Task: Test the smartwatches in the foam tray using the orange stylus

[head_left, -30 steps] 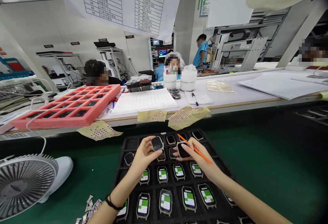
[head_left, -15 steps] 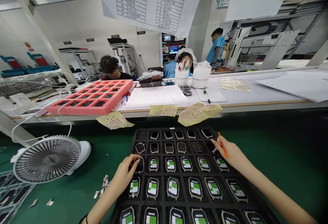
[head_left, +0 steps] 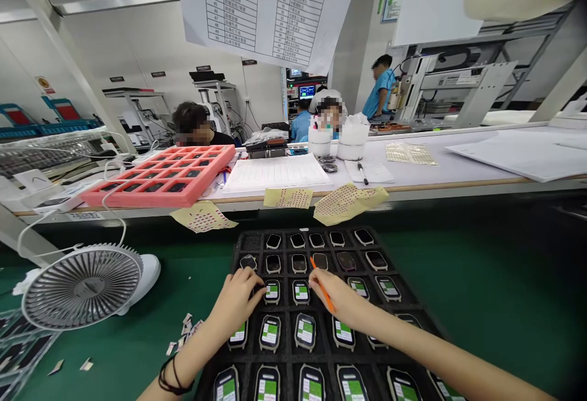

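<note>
My left hand (head_left: 241, 294) is over the left of a black foam tray (head_left: 254, 241), fingers curled. Its thumb and index finger come close together at the left edge of a smartwatch (head_left: 272, 291) showing a green-and-white screen; whether they pinch anything is unclear. My right hand (head_left: 337, 294) is closed around a thin orange stick (head_left: 323, 285). Those fingertips are beside another lit smartwatch (head_left: 301, 291), and the hand covers part of the third row. Smartwatches in the two far rows have dark screens, such as this smartwatch (head_left: 376, 260). The far left pocket holds no watch.
A white fan (head_left: 87, 288) stands on the green mat at left, near small paper scraps (head_left: 186, 331). Above the tray runs a shelf edge with yellow dotted sheets (head_left: 351, 203), a pink foam tray (head_left: 183, 196), and papers (head_left: 275, 172). Several people are beyond.
My right hand has moved left from the tray's far right to its middle, still with the orange stick. My left hand has shifted slightly right to the neighbouring smartwatch. The view has turned slightly.
</note>
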A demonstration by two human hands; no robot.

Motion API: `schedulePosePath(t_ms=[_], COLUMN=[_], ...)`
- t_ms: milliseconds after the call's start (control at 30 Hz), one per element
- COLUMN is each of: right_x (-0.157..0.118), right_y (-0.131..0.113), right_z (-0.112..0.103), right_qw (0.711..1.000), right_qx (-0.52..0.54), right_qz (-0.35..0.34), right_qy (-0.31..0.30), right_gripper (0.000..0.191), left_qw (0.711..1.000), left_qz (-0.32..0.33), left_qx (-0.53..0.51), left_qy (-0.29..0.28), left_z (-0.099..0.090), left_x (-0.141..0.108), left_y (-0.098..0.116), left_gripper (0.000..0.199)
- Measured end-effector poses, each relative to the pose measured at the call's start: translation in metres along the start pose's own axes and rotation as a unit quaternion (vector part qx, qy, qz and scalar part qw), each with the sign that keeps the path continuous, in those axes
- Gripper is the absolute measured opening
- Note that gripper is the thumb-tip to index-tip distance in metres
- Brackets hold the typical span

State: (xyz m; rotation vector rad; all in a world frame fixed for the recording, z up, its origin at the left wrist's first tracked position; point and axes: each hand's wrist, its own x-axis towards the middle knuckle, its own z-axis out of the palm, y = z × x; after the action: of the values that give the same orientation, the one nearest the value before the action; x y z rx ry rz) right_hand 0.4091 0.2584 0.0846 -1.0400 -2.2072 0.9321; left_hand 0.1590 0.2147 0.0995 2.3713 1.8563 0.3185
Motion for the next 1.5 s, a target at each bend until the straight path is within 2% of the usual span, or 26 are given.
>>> schedulePosePath(t_ms=[100, 167, 233, 333, 433, 533, 667, 733, 800, 933, 1033, 1133, 1333, 1500], right_x=[0.01, 0.014, 0.018, 0.021, 0.024, 0.026, 0.031, 0.034, 0.036, 0.031, 0.026, 0.023, 0.024, 0.023], right_y=[0.001, 0.002, 0.003, 0.002, -0.001, -0.002, 0.003, 0.006, 0.008, 0.008, 0.011, 0.019, 0.03, 0.024], right_z=[0.011, 0.015, 0.018, 0.022, 0.027, 0.032, 0.031, 0.022, 0.008, -0.026, -0.038, -0.038, -0.036, -0.037], right_qw=[1.0, 1.0, 1.0, 0.998, 0.995, 0.991, 0.978, 0.967, 0.953, 0.929, 0.904, 0.897, 0.909, 0.922], right_qx=[-0.002, 0.007, 0.023, 0.056, 0.092, 0.13, 0.2, 0.247, 0.293, 0.361, 0.421, 0.44, 0.417, 0.381], right_qz=[0.009, 0.014, 0.017, 0.023, 0.025, 0.025, 0.048, 0.064, 0.076, 0.08, 0.069, 0.042, 0.033, 0.068], right_qy=[-0.006, -0.01, -0.009, -0.014, -0.023, -0.016, -0.018, -0.03, -0.03, 0.001, 0.012, 0.011, -0.004, 0.023], right_gripper=[0.014, 0.013, 0.014, 0.019, 0.021, 0.015, 0.022, 0.031, 0.037, 0.037, 0.038, 0.038, 0.04, 0.035], left_qw=[0.998, 0.998, 0.999, 0.994, 0.976, 0.961, 0.923, 0.906, 0.883, 0.826, 0.807, 0.789, 0.789, 0.794], left_qz=[-0.017, -0.023, -0.027, -0.03, -0.009, 0.014, -0.023, -0.036, -0.024, -0.002, -0.005, -0.003, -0.058, -0.047], left_qx=[0.063, 0.063, 0.018, -0.107, -0.207, -0.244, -0.314, -0.367, -0.437, -0.556, -0.589, -0.614, -0.612, -0.606], left_qy=[-0.012, -0.006, 0.006, 0.001, -0.061, -0.129, -0.222, -0.209, -0.168, -0.093, -0.05, -0.027, -0.009, -0.002], left_z=[0.007, 0.013, 0.017, 0.016, 0.008, -0.001, -0.012, -0.019, -0.027, -0.035, -0.028, -0.015, 0.003, 0.009], left_x=[0.009, 0.014, 0.016, 0.016, 0.017, 0.024, 0.036, 0.041, 0.045, 0.057, 0.069, 0.078, 0.082, 0.079], left_y=[0.017, 0.025, 0.031, 0.034, 0.029, 0.017, 0.002, 0.001, 0.005, 0.025, 0.041, 0.051, 0.055, 0.054], left_gripper=[0.031, 0.034, 0.033, 0.028, 0.03, 0.038, 0.048, 0.045, 0.045, 0.051, 0.051, 0.05, 0.044, 0.05])
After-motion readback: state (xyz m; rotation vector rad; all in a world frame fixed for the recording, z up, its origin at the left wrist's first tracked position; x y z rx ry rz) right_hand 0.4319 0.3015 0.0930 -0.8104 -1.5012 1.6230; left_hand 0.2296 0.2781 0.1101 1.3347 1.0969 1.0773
